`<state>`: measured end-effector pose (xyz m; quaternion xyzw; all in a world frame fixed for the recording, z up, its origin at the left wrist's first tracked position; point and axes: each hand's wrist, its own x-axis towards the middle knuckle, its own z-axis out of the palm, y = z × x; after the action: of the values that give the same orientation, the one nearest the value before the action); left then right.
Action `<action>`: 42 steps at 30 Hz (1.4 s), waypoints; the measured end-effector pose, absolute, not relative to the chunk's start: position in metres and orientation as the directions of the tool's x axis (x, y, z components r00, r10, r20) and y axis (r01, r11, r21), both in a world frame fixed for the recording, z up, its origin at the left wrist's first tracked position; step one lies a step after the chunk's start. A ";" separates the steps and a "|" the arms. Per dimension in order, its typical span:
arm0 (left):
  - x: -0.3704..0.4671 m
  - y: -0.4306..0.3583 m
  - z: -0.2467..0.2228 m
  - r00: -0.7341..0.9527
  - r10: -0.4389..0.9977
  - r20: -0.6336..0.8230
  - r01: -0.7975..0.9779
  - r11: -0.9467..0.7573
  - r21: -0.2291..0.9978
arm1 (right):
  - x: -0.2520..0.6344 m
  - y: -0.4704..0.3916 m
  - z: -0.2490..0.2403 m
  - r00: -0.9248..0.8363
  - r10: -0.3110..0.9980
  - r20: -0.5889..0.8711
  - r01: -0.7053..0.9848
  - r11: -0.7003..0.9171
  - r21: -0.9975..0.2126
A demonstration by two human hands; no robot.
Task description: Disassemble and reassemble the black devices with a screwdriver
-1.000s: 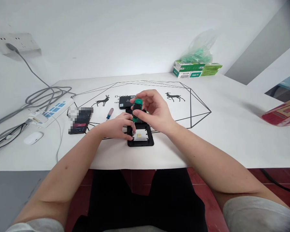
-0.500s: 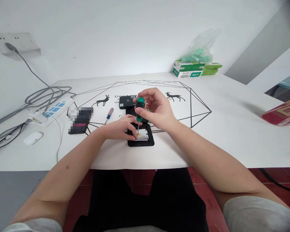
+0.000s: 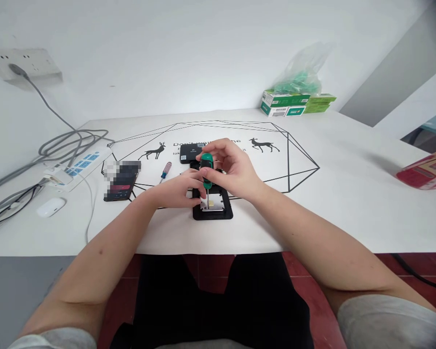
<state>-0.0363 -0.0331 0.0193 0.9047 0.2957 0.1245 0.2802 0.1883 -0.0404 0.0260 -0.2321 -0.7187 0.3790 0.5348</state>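
Note:
My right hand (image 3: 230,165) grips a green-and-black screwdriver (image 3: 207,170) by its handle, fingers wrapped around it. Its thin shaft points down at a silver metal plate (image 3: 218,203) bearing a small yellowish patch. This plate sits inside an open black case (image 3: 213,216) flat on the table. At the case's left side is my left hand (image 3: 179,188), its thumb and fingertips drawn close together beside the screwdriver shaft. Whatever those fingertips pinch is too small to make out. Behind my hands lies a flat black box-like piece (image 3: 190,153), partly covered by my right hand.
On the left are a second screwdriver (image 3: 165,170), a phone (image 3: 121,186), a white earbud case (image 3: 51,207), and a power strip (image 3: 82,165) with tangled cables. Green-and-white boxes (image 3: 285,102) under a plastic bag (image 3: 301,72) stand at the back; a red package (image 3: 425,169) is at right.
The screwdriver and right hand have shifted slightly left and down, with the tip now nearer the plate's left edge. My left fingertips have drawn back a little from the plate.

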 end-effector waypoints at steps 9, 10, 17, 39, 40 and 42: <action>-0.037 -0.028 0.016 0.811 0.584 0.033 0.457 -0.667 0.588 | 0.190 -0.035 0.024 -0.228 0.740 0.633 -0.097 0.629 -0.771; -0.037 -0.027 0.015 0.813 0.582 0.034 0.452 -0.666 0.593 | 0.191 -0.035 0.025 -0.217 0.741 0.635 -0.098 0.631 -0.770; -0.035 -0.024 0.008 0.805 0.589 0.070 0.443 -0.676 0.589 | 0.190 -0.037 0.027 -0.176 0.748 0.640 -0.085 0.636 -0.767; -0.055 0.001 -0.003 0.400 0.885 0.239 0.829 -0.460 0.318 | 0.197 -0.025 0.028 -0.125 0.765 0.632 0.111 0.644 -0.757; -0.053 -0.003 0.000 0.467 0.846 0.258 0.761 -0.533 0.369 | 0.197 -0.024 0.029 -0.118 0.771 0.626 0.121 0.637 -0.761; -0.048 -0.012 0.005 0.636 0.745 0.200 0.616 -0.646 0.451 | 0.197 -0.025 0.029 -0.110 0.782 0.614 0.132 0.624 -0.770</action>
<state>-0.0481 -0.0123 0.0045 0.8878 0.3832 0.1872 0.1731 0.1973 -0.0246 0.0293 -0.3311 -0.6902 0.2802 0.5792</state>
